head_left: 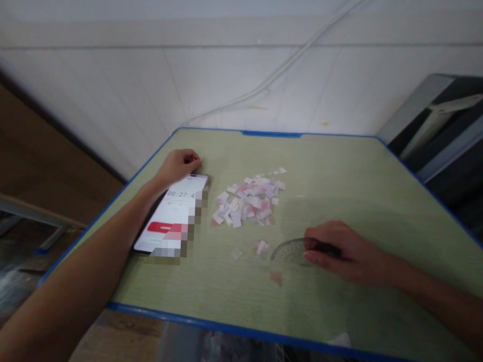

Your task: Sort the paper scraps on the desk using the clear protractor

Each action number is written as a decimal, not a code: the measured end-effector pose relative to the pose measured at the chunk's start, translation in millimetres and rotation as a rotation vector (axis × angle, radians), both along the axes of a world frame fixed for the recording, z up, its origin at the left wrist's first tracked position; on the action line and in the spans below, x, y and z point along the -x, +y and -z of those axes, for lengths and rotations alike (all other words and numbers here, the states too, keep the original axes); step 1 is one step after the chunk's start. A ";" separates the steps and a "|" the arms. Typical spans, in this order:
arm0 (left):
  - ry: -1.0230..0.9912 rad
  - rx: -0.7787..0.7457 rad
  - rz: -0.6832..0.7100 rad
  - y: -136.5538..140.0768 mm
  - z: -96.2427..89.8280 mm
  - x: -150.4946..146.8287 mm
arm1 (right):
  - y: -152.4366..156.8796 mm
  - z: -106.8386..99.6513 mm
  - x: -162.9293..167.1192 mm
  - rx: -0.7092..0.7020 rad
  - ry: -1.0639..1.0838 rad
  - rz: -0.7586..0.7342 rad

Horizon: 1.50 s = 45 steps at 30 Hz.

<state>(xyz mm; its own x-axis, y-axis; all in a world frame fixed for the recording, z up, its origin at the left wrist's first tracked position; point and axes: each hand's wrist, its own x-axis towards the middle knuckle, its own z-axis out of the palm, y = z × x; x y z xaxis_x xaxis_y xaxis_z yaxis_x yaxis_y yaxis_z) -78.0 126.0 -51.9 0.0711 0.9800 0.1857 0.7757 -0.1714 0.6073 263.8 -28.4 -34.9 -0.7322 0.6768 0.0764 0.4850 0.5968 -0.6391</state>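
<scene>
The single camera sits on the person's head, above the near side of the bench (326,163), and looks forward and downward. It is rather close: the bench takes the wide middle, with the wall (230,79) behind it and floor (114,335) below its near edge.

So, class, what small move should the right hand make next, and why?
Probably sweep the stray scraps toward the main pile with the protractor: the right hand holds it beside them, and they lie apart from the pile.
</scene>
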 end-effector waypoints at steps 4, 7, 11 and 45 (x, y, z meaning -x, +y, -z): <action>-0.022 0.007 0.003 -1.0 -0.5 -0.8 | -0.9 -1.7 -0.8 0.008 -0.015 -0.036; -0.022 0.006 0.009 -2.4 -2.3 -2.2 | -1.0 -1.1 -0.1 -0.008 -0.018 0.055; -0.012 0.005 0.013 -3.8 -4.1 -3.3 | -1.4 0.1 0.8 -0.028 -0.027 -0.003; -0.004 -0.014 0.023 -3.8 -2.0 -1.8 | 0.0 1.6 2.2 0.021 -0.035 -0.001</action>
<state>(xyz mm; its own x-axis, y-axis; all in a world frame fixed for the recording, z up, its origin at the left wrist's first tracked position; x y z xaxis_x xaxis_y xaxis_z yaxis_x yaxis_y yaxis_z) -76.2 122.2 -49.9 0.0932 0.9754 0.1999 0.7689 -0.1981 0.6079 261.5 -28.4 -36.5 -0.7346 0.6775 0.0368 0.5068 0.5840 -0.6342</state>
